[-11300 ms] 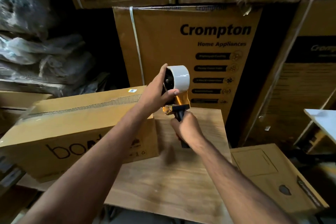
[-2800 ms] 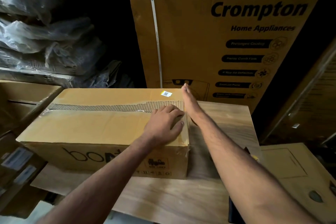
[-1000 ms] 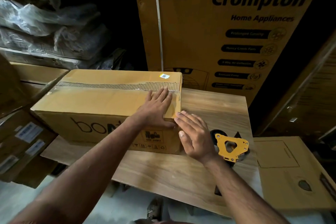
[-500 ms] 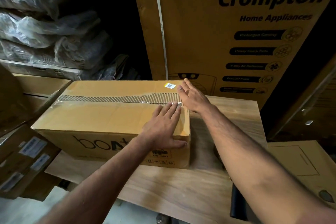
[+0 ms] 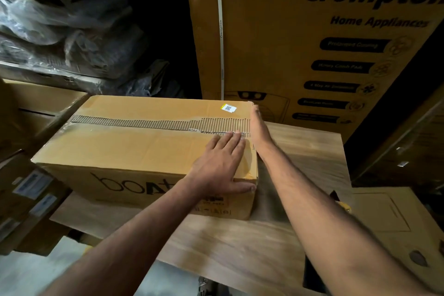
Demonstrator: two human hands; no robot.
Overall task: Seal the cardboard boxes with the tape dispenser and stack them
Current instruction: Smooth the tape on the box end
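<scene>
Since half a second ago, the right hand (image 5: pixel 258 131) has slid off the lid to press flat against the cardboard box's (image 5: pixel 134 149) right end. One left hand (image 5: pixel 221 168) lies flat, fingers straight, on the lid's right corner. That single box sits on the wooden table (image 5: pixel 240 247), bare board at its right.
</scene>
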